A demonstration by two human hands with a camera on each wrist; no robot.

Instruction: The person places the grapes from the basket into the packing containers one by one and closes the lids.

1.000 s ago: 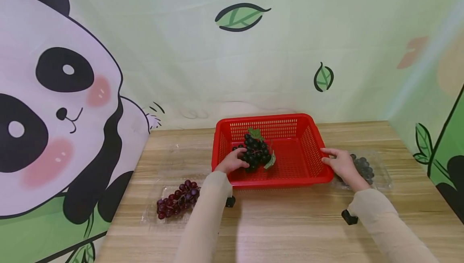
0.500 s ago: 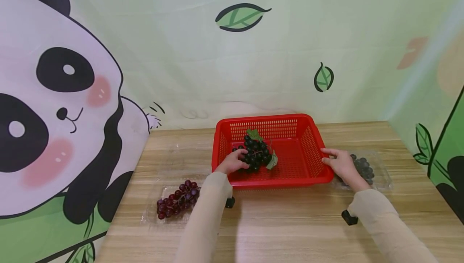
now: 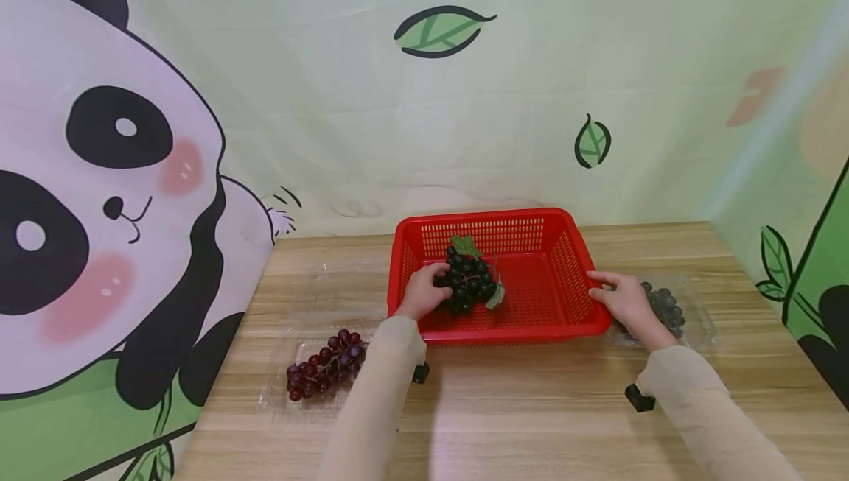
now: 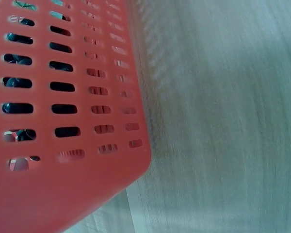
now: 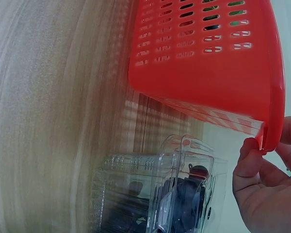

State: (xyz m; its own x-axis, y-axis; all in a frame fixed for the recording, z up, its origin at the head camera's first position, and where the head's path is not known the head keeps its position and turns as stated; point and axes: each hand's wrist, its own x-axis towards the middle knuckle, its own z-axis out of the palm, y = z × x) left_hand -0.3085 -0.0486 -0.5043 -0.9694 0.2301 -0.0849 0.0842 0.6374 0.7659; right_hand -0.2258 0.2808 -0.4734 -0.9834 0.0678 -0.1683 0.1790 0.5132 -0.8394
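Note:
A red plastic basket (image 3: 530,297) with slotted walls stands on the table. In its left half lies a bunch of black grapes (image 3: 469,282) with green leaves. My left hand (image 3: 421,293) reaches over the basket's left wall, its thumb and forefinger spread apart at the left edge of that bunch. The left wrist view shows only the basket's outer wall (image 4: 43,170), with dark grapes glimpsed through the slots. My right hand (image 3: 623,297) pinches the basket's right rim; in the right wrist view, the thumb and fingers of the right hand (image 5: 271,184) grip that rim.
Red-purple grapes (image 3: 325,367) lie in a clear plastic box (image 3: 281,392) at the left, partly behind the left sleeve. Another clear box (image 3: 703,319) with dark grapes (image 3: 665,308) is right of the basket. A printed cloth wall (image 3: 332,135) stands behind the table.
My left hand has drawn slightly up and left from the black grapes. The bunch and its leaves have settled slightly lower in the basket. My right hand stays on the rim.

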